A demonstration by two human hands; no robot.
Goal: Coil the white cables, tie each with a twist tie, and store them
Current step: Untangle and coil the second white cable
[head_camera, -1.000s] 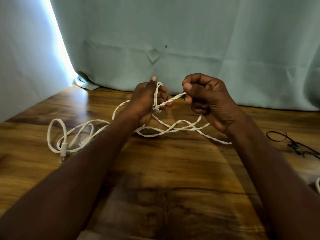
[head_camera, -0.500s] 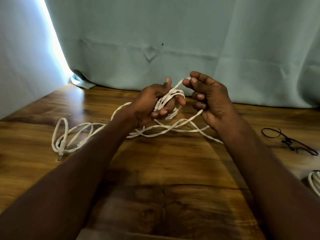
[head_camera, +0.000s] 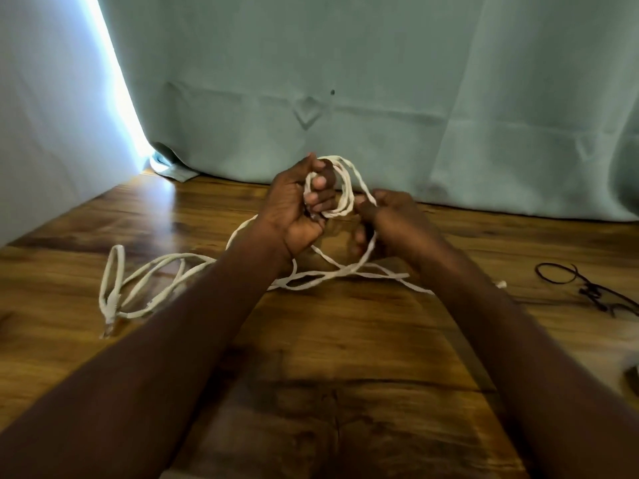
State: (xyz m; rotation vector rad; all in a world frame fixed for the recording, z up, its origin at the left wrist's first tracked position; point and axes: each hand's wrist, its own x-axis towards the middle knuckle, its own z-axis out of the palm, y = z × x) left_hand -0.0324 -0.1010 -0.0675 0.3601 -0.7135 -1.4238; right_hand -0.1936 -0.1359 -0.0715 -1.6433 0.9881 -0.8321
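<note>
From the head view, the left hand (head_camera: 297,209) was raised above the wooden table (head_camera: 345,340), its fingers (head_camera: 320,198) curled round a few small loops of the white cable (head_camera: 340,188), so that the coil stood upright just beyond the fingertips and around them. The right hand (head_camera: 390,223) sat just beside that coil, lower and to its right; the thumb and forefinger pinched a strand where it left the loops, while the remaining fingers were folded under (blurred, so how tightly cannot be told). From the pinch the strand dropped below the right fingers, crossed itself on the table beneath both wrists and ran out to the left, well away from the left fingers, where the loose remainder lay in long flat bends ending in a plug (head_camera: 110,326) near the table's left edge. Another short piece of white cable showed past the right forearm. Far to the right of the right fingers lay the twist ties (head_camera: 587,288), dark and thin, tangled loosely on the wood. A pale green curtain (head_camera: 380,81) hung behind the table, beyond both sets of fingers.
</note>
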